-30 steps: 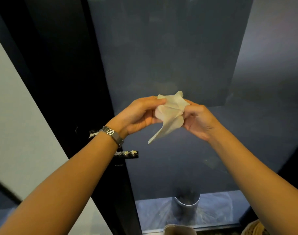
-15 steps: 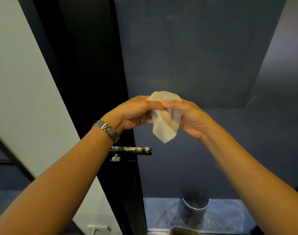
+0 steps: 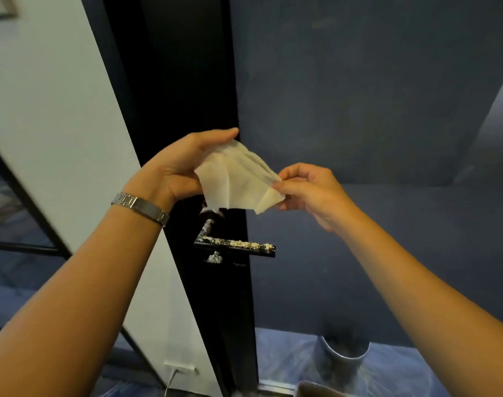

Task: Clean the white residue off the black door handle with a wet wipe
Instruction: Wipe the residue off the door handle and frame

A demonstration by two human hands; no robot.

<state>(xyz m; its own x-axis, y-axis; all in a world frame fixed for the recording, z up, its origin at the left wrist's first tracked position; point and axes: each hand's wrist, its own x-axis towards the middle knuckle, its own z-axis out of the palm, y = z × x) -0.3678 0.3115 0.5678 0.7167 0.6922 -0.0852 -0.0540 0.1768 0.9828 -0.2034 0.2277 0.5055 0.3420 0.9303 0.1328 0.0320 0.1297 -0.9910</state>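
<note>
Indoor room, black door [image 3: 181, 67], wall socket [image 3: 179, 368]

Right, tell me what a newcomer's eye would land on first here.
The pale wet wipe stands out, stretched between the left hand and right hand at centre frame. Just below it, the black door handle juts out, crusted with white residue.

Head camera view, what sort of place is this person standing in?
Probably a doorway inside a home or office: a black door with a lever door handle, a white wall with a low socket, and a metal bin on the floor.
</note>
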